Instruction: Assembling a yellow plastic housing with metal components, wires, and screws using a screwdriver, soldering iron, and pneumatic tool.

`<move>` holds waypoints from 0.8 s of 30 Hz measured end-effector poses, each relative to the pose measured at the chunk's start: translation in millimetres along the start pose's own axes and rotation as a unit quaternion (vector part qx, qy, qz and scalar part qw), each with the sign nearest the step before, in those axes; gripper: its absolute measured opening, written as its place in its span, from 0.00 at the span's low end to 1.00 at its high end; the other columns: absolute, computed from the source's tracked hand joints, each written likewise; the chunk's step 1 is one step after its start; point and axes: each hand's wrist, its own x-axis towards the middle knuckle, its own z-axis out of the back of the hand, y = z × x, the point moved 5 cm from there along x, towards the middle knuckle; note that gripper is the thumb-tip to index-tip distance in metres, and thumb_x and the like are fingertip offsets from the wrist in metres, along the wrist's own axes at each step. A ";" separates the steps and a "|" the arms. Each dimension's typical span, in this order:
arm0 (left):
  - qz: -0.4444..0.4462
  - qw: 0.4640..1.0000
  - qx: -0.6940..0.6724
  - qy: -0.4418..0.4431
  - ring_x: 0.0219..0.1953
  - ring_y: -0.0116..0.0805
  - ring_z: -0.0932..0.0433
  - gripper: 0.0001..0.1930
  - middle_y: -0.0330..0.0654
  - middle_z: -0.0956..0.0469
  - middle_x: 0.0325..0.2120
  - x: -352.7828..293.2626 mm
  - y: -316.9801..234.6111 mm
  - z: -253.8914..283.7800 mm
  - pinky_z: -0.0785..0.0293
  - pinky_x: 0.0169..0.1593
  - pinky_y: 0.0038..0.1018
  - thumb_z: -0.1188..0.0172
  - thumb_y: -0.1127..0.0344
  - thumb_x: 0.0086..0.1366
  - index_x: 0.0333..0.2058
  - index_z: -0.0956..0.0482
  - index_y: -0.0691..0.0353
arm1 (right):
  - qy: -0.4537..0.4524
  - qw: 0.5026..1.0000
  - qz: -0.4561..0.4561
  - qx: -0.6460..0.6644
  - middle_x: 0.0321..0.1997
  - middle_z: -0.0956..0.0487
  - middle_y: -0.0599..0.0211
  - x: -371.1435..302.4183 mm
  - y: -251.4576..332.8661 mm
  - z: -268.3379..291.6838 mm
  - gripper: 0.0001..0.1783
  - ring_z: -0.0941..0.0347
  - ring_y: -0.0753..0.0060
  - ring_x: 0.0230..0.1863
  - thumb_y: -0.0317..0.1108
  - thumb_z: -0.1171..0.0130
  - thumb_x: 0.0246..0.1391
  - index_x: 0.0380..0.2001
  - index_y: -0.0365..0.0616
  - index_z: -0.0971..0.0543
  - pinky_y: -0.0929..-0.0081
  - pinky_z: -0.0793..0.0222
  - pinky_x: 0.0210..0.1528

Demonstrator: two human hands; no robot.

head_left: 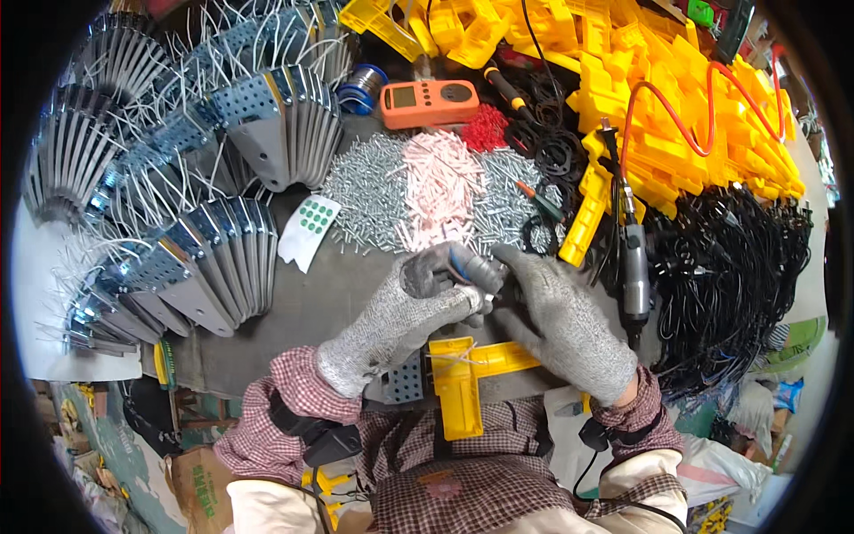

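My left hand [409, 307], in a grey knit glove with a dark palm, is closed around a small roundish grey thing with a blue edge [476, 270]; its kind is not clear. My right hand [569, 325], gloved alike and slightly blurred, is close beside it, thumb and forefinger apart. Whether its fingertips touch the grey thing is hard to tell. Below both hands, at the table's near edge, lies a yellow plastic housing [460, 400] with thin white wires across it. A perforated metal plate [403, 384] shows next to it, partly behind my left wrist.
Metal brackets with white wires [222, 258] fan out at left. Ahead lie silver screws [363, 191], pink-white pieces [442, 187], an orange meter [429, 103] and a blue wire spool [360, 89]. To the right are an electric screwdriver [634, 271], black cables [729, 285] and piled yellow housings [685, 116].
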 end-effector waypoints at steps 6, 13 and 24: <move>-0.052 0.989 0.044 -0.128 0.39 0.21 0.20 0.13 0.41 0.19 0.43 -8.2 11.5 28.1 0.19 0.46 0.19 0.38 0.72 0.68 0.50 0.23 0.67 | 0.029 0.996 -0.009 0.080 0.45 0.19 0.47 9.6 -19.4 -22.1 0.23 0.18 0.55 0.43 0.28 0.46 0.66 0.61 0.37 0.38 0.66 0.23 0.43; -0.105 0.972 0.076 -0.196 0.42 0.24 0.19 0.14 0.41 0.19 0.41 -6.4 3.3 30.8 0.20 0.48 0.21 0.39 0.75 0.69 0.52 0.24 0.69 | -0.061 0.956 -0.108 0.265 0.32 0.20 0.56 23.8 -30.0 -32.3 0.12 0.19 0.62 0.33 0.31 0.39 0.64 0.45 0.38 0.28 0.69 0.26 0.35; -0.020 0.976 0.097 -0.195 0.43 0.27 0.19 0.12 0.42 0.18 0.40 -7.9 2.0 33.4 0.24 0.51 0.24 0.38 0.75 0.68 0.49 0.21 0.70 | -0.092 0.956 -0.078 0.266 0.29 0.22 0.63 14.0 -43.2 -41.4 0.15 0.25 0.70 0.25 0.32 0.30 0.54 0.43 0.44 0.23 0.72 0.31 0.29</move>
